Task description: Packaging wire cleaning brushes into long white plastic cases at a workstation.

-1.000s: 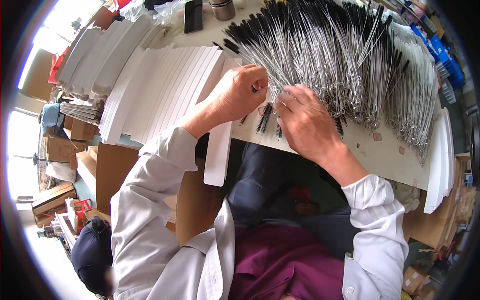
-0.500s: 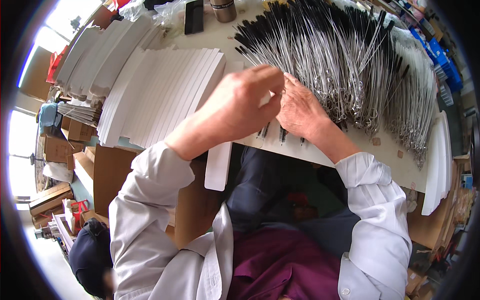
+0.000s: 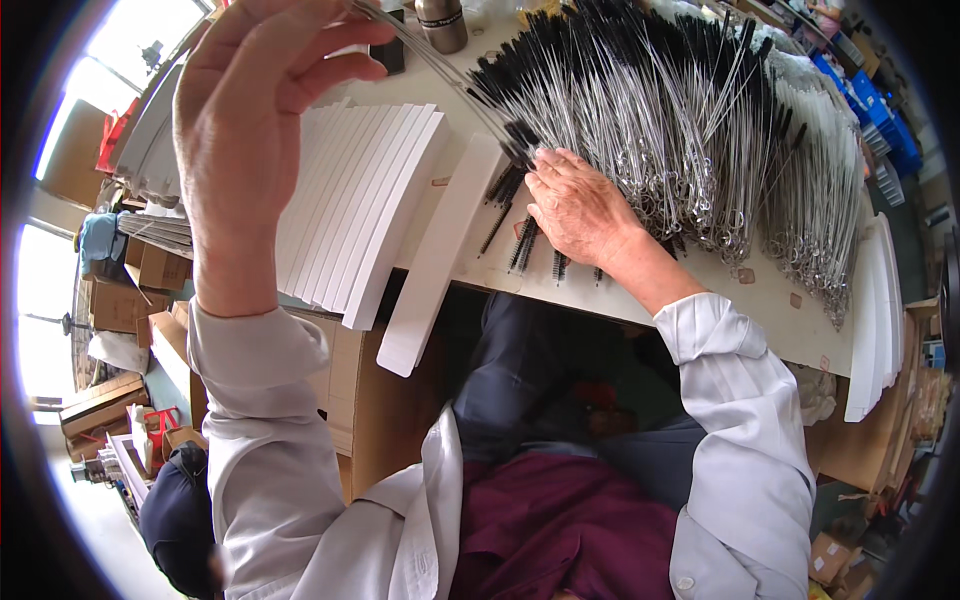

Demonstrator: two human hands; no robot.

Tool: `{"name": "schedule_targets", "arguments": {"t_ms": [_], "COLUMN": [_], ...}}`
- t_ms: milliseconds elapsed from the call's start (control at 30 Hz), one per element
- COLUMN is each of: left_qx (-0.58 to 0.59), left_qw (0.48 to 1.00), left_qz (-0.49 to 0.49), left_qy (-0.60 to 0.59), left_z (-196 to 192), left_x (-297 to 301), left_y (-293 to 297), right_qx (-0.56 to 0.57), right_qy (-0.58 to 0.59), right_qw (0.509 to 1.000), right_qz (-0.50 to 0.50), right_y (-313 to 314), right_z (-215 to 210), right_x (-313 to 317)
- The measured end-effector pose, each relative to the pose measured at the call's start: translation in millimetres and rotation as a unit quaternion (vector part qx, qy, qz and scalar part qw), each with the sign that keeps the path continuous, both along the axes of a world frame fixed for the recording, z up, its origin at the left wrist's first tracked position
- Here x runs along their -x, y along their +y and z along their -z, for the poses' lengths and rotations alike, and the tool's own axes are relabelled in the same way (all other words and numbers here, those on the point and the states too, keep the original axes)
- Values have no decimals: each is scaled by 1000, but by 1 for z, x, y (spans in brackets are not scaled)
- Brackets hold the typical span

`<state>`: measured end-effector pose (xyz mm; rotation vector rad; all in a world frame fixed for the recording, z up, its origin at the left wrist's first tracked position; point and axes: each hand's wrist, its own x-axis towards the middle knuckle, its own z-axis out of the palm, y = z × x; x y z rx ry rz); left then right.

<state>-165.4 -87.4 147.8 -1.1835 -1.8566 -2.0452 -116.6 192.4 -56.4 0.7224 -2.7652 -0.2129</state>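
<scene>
My left hand is raised at the upper left, partly cut off by the top edge. Its fingers pinch the thin metal stems of a few wire brushes, which slant down to black bristle ends beside my right fingertips. Palm down on the table, my right hand has its fingers stretched toward those bristles; its palm side is hidden. Several loose black brush heads stick out around and below it. A long white box lies just left of them, overhanging the front edge.
A large pile of looped wire brushes covers the table's right half. Rows of narrow white boxes stand at the left, more at the right end. A metal flask and a dark phone sit at the back.
My left hand has moved away from my right, up and left, drawing the brush stems out with it. The white box by the edge now shows more fully. My right hand has shifted slightly.
</scene>
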Motion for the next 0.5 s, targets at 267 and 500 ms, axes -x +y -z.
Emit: {"name": "schedule_targets", "arguments": {"t_ms": [267, 500], "left_qx": [-68, -178], "left_qw": [990, 924], "left_qz": [124, 331], "left_qy": [-28, -69], "left_z": [-6, -8], "left_x": [-6, -37], "left_y": [-18, 3], "right_qx": [117, 630], "right_qy": [75, -218], "right_qw": [988, 745], "right_qz": [-70, -21], "right_y": [3, 0], "right_z": [-17, -82], "right_x": [-38, -116]}}
